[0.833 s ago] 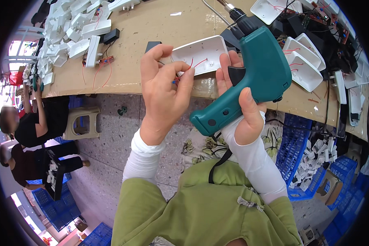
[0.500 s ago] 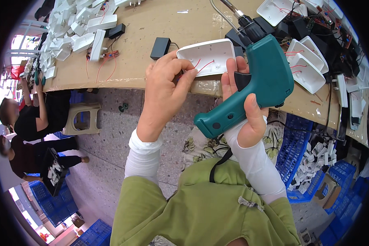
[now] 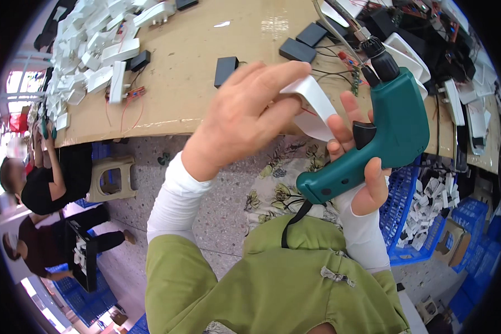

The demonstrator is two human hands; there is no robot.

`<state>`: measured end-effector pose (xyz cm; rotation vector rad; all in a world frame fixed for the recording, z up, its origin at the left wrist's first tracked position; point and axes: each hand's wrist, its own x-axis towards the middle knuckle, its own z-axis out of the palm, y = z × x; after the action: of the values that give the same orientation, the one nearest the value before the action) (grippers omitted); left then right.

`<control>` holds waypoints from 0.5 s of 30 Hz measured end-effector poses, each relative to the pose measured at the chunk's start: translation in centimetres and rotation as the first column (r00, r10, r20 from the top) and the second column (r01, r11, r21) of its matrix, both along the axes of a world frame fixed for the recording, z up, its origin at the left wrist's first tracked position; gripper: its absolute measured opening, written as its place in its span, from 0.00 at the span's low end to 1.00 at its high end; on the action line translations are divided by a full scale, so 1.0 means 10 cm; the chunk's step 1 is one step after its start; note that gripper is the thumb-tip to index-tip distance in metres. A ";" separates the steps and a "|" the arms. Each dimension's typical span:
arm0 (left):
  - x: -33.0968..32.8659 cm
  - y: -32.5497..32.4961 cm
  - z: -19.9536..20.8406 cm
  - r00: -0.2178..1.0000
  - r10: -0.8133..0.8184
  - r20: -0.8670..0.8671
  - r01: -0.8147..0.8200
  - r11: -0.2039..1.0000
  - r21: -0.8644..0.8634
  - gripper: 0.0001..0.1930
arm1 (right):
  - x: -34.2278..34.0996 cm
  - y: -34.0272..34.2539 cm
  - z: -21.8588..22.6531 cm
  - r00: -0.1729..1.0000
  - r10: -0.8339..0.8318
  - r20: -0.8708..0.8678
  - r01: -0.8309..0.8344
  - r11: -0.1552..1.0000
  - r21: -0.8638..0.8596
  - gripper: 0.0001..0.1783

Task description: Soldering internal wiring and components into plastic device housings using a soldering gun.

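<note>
My left hand [image 3: 234, 117] grips a white plastic housing shell [image 3: 319, 106] between thumb and fingers. The shell is tipped on its side above the table's front edge, and a bit of red wire shows inside it. Across my right palm lies a teal soldering gun [image 3: 398, 119] with a black trigger, its metal tip pointing up and away. The fingers of my right hand [image 3: 344, 127] reach past its handle to the shell's near edge, the thumb lying on the other side of the handle. Part of the shell is hidden behind my left fingers.
White housings [image 3: 94, 50] are heaped at the far left of the table [image 3: 172, 72]. Black boxes [image 3: 298, 50] with cables lie beyond my hands. More shells and parts crowd the right. Blue crates [image 3: 398, 217] stand below at right. Two people [image 3: 44, 183] are at left.
The shell has gone from lying open-side up to tilted on its side, moving right with my left hand. The soldering gun and my right hand have shifted right and slightly down.
</note>
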<state>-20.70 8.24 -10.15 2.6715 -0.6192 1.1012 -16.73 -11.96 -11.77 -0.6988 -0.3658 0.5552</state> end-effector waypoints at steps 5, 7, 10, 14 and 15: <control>0.14 -0.30 -0.17 0.997 -0.064 0.044 0.077 0.903 -0.424 0.09 | 0.17 -0.13 -0.09 0.996 -0.084 -0.037 0.084 0.996 -0.006 0.37; 0.23 -0.42 -0.22 0.991 -0.104 0.086 0.135 0.765 -0.630 0.05 | 0.21 -0.17 -0.15 0.995 -0.093 -0.047 0.093 0.996 -0.014 0.38; 0.29 -0.57 -0.26 0.991 -0.080 0.103 0.129 0.730 -0.671 0.06 | 0.10 -0.10 -0.21 0.973 -0.187 -0.133 0.194 0.980 0.038 0.38; 0.30 -0.53 -0.22 0.996 -0.057 0.066 0.085 0.804 -0.588 0.06 | 0.08 -0.15 -0.23 0.976 -0.200 -0.089 0.203 0.979 0.015 0.40; 0.35 -0.46 -0.16 0.990 -0.098 0.098 0.130 0.900 -0.416 0.08 | 0.09 -0.18 -0.21 0.975 -0.204 -0.089 0.206 0.978 0.016 0.40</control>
<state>-17.21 3.67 -11.76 2.2063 -0.4763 1.1539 -15.84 -13.81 -13.84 -0.6770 -0.2158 0.3830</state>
